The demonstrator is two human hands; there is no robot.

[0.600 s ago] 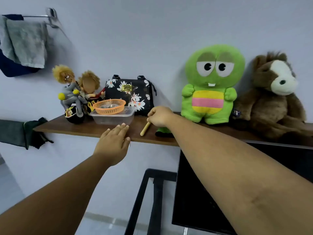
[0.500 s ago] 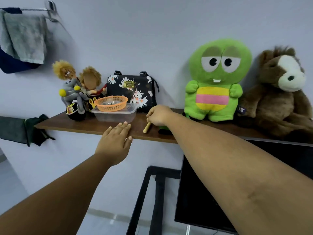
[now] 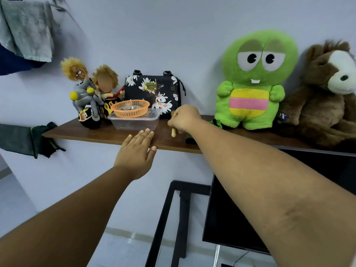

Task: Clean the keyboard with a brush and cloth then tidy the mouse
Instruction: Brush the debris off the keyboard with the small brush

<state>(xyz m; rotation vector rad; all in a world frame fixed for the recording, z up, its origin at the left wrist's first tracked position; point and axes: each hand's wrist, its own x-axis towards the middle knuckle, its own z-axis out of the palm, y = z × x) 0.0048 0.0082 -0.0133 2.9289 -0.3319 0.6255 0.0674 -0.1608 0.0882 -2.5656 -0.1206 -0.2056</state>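
Observation:
My right hand (image 3: 184,119) is closed around a light wooden brush handle (image 3: 173,132) over the brown wall shelf (image 3: 92,134); the handle's end pokes out below my fist and its bristle end is hidden. My left hand (image 3: 137,153) lies flat with fingers spread on the shelf's front edge, holding nothing. A grey cloth (image 3: 27,29) hangs from a rail at the top left. No keyboard or mouse is in view.
On the shelf stand two dolls on a toy motorbike (image 3: 88,101), an orange basket (image 3: 130,108) on a clear plastic box (image 3: 134,123), a floral black bag (image 3: 154,91), a green plush (image 3: 254,79) and a brown plush (image 3: 323,93). Below are a black monitor (image 3: 240,218) and a black frame (image 3: 167,218).
My right fist has lifted slightly and the handle now hangs steeper below it. My left hand has slid forward onto the shelf edge. The view has tilted upward a little.

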